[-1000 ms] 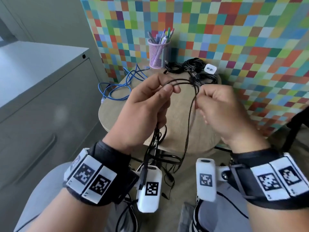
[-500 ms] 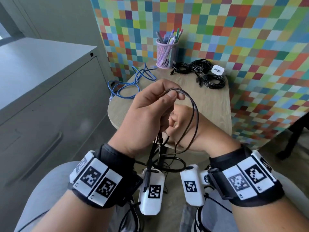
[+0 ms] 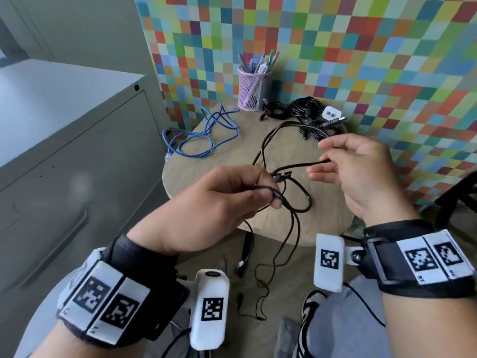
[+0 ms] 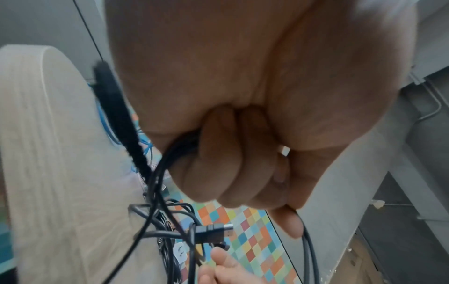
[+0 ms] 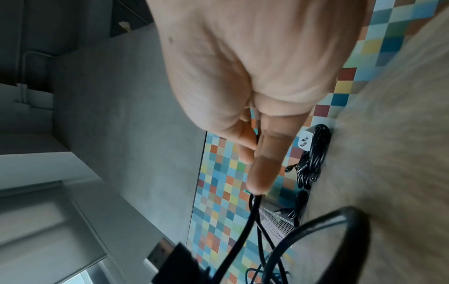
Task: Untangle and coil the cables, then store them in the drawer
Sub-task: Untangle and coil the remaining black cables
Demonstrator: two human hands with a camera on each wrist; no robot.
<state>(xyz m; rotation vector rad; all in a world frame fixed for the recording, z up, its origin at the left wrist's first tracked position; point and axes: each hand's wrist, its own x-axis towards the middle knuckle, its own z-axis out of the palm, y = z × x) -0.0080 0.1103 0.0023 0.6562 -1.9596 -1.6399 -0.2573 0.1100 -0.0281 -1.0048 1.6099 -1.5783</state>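
A thin black cable [image 3: 296,167] hangs between my hands over the round wooden table [image 3: 232,156]. My left hand [image 3: 268,197] grips several loops of it in curled fingers [image 4: 230,163]. A black flat plug [image 3: 282,175] sticks out just past that hand. My right hand [image 3: 325,156], to the right and slightly farther, pinches a strand between thumb and fingers [image 5: 255,163]. A wide loop arcs up from the plug to my right index finger. The cable's loose tail [image 3: 291,241] drops off the table edge toward the floor.
A blue cable [image 3: 204,135] lies loose at the table's back left. A pile of black cables [image 3: 296,107] with a white charger [image 3: 331,113] sits at the back, beside a pink mesh pen cup [image 3: 253,89]. A grey drawer cabinet [image 3: 77,151] stands on the left.
My right hand came out from under the left and moved right and forward, drawing a strand out. The tight loop has spread wide, and my left hand sank lower.
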